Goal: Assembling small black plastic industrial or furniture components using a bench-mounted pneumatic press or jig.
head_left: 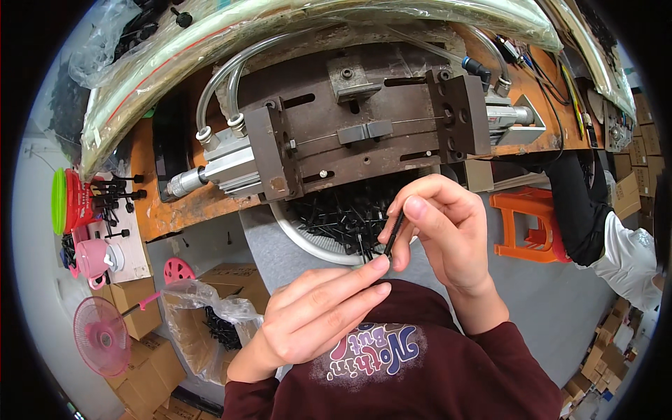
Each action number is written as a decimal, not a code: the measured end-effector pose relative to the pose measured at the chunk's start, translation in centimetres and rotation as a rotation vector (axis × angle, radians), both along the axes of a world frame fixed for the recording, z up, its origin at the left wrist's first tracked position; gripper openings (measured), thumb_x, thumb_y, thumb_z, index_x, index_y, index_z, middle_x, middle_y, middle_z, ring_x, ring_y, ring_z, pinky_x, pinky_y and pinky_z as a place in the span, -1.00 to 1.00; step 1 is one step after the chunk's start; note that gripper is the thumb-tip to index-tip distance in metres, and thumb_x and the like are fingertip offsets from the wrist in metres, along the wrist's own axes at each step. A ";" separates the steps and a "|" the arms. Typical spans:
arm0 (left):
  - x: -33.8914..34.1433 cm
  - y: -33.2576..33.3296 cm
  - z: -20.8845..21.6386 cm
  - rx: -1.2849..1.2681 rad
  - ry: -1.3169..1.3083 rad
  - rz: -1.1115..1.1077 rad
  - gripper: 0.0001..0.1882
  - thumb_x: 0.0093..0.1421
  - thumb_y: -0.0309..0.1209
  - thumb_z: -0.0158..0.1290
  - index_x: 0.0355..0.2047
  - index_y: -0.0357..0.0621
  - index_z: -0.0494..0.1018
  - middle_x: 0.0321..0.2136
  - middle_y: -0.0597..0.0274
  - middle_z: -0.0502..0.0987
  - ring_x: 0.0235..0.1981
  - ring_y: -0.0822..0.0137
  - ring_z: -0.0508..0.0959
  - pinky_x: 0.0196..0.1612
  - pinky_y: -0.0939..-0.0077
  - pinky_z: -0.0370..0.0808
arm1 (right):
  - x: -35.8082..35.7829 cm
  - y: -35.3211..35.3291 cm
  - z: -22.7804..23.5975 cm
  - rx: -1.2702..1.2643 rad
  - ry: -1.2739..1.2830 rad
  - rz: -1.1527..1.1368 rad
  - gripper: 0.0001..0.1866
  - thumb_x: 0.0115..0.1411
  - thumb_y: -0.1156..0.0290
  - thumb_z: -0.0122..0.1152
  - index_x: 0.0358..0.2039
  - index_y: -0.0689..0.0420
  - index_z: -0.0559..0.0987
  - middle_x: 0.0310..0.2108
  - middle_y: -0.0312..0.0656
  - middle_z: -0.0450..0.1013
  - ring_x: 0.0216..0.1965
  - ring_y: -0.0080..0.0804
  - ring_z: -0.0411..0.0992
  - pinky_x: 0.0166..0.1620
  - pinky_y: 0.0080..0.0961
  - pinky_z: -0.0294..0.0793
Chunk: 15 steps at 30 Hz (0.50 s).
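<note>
**Pinching a slim black rod (395,234) over a white basin (306,243)**

Grasps the rod, ridged like a screw thread, between thumb and fingers of the right hand (448,234), tilted. Brings the nearly straight fingers of the left hand (308,318) to its lower end; cannot tell whether gripping anything there. Shows, beneath, a tangle of thin dark parts (329,217) inside the basin, ribbed along its wall, partly blocked from sight by both hands and the blocky brown metal fixture (315,129). Rests that fixture on a worn wooden surface (164,217), with clear bendy tubes (217,87) arching behind. Includes, farther out, a crinkled plastic-lined carton (189,315) at left, a pink mesh-caged fan (101,336) and, at right, a glossy orange stool (514,241).
</note>
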State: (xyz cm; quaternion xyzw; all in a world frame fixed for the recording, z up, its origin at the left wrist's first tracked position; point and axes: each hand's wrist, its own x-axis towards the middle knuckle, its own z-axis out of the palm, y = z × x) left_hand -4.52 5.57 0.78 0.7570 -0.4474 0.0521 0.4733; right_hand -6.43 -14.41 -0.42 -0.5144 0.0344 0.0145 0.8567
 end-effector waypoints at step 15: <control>-0.4 0.0 0.0 0.094 0.008 0.044 -0.64 -0.18 -0.67 0.26 -0.28 -0.29 0.62 -0.14 -0.02 0.57 -0.29 0.20 0.63 -0.23 0.43 0.60 | -0.4 0.1 0.2 0.054 0.032 0.028 -0.85 0.26 0.51 0.16 -0.19 0.28 0.52 -0.39 -0.17 0.55 -0.54 -0.63 0.48 -0.48 -0.70 0.45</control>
